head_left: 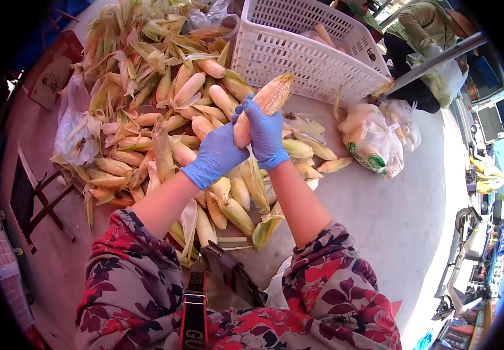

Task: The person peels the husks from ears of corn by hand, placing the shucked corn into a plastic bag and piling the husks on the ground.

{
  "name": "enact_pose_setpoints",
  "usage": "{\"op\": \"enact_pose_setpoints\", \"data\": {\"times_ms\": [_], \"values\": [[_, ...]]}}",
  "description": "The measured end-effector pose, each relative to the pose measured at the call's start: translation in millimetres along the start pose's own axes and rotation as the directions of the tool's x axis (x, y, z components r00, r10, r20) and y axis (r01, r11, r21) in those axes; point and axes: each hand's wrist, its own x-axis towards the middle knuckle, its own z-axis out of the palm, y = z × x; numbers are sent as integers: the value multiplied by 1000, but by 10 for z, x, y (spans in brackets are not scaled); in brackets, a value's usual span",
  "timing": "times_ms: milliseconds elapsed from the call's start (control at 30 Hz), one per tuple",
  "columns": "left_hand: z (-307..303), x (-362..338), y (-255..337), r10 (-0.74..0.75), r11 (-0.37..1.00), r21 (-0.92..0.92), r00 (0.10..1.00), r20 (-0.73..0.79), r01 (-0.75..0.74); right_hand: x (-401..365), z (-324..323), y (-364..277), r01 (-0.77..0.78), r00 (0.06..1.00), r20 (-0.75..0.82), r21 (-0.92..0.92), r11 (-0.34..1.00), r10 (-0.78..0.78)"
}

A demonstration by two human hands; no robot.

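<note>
An ear of corn (275, 95), partly husked, is held up in front of me with its tip pointing to the upper right. Pale kernels show along its upper half, with some husk left at the tip. My right hand (266, 133), in a blue glove, is closed around its middle. Lower and to the left, my left hand (217, 154), gloved alike, is closed at the ear's lower end; its fingertips are partly hidden. Beneath both hands spreads a heap of corn ears (190, 90), some in husks and some peeled.
A white plastic crate (310, 73) holding some ears stands behind the heap. Filled plastic bags (371, 140) sit to its right. A folding stool (36, 198) and a cardboard box (56, 70) are at left. Another person (421, 35) is at upper right, near parked vehicles.
</note>
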Motion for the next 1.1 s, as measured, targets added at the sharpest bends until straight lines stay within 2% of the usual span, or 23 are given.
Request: {"op": "enact_pose_setpoints", "data": {"times_ms": [67, 100, 133, 167, 200, 267, 300, 333, 433, 533, 567, 633, 667, 733, 800, 833, 933, 967, 1033, 1100], "values": [[-78, -58, -108, 149, 940, 285, 977, 151, -187, 9, -92, -283, -147, 942, 229, -372, 916, 244], [-109, -112, -207, 244, 922, 254, 948, 204, -292, 13, -99, -359, -172, 872, 302, -548, 819, 385], [-116, -191, -331, 339, 893, 216, 904, 260, -396, -89, -155, -219, -149, 871, 284, -625, 766, 401], [-114, -242, -399, 429, 855, 166, 850, 304, -491, -168, -245, -180, -178, 851, 315, -581, 794, 421], [-135, -254, -413, 384, 911, 68, 898, 214, -406, -242, -291, -217, -213, 828, 344, -538, 815, 444], [-242, -109, -466, 258, 958, -141, 965, 47, -249, -194, -369, -247, -184, 850, 281, -635, 750, 446], [-267, 33, -547, 162, 868, -466, 985, -58, -170, -196, -391, -225, -177, 858, 250, -677, 715, 449], [-294, 143, -590, 30, 665, -738, 992, -123, -112, -239, -398, -209, -213, 848, 240, -662, 718, 472], [-425, 281, -437, 36, 559, -808, 979, -203, -188, -269, -338, -140, -278, 825, 250, -603, 748, 507], [-562, 219, -316, 28, 681, -729, 993, 116, 66, -271, -294, -71, 155, 893, 402, -697, 700, 201], [-582, 228, -328, 110, 713, -701, 985, 134, 16, -263, -307, -40, 206, 896, 408, -730, 651, 173], [-415, 276, -511, 135, 701, -712, 972, 192, 43, -249, -319, -1, 296, 899, 421, -787, 542, 121], [-324, 288, -603, 147, 696, -716, 964, 222, 59, -278, -304, -26, 286, 910, 390, -834, 471, 139], [-381, 188, -457, 70, 524, -842, 978, 196, 131, -339, -172, -157, 268, 930, 331, -908, 322, 158], [-352, 99, -343, -66, 358, -911, 979, 192, 203, -339, -162, -143, 279, 938, 329, -902, 329, 108], [-434, 31, -219, -98, 350, -923, 987, 131, 157, -347, -166, -139, 283, 941, 327, -900, 331, 83], [-284, 45, -292, -250, 262, -934, 952, 179, 244, -323, -222, -124, 357, 919, 389, -892, 275, 67], [-192, 35, -281, -285, 57, -968, 933, 219, 245, -323, -217, -110, 381, 908, 418, -841, 383, 14], [-41, 37, -188, -323, -354, -915, 892, 315, 195, -276, -185, -69, 428, 883, 459, -698, 574, -100], [-93, 133, -239, -291, -200, -961, 925, 246, 193, -179, -222, -10, 357, 906, 398, -535, 766, -144]]}}
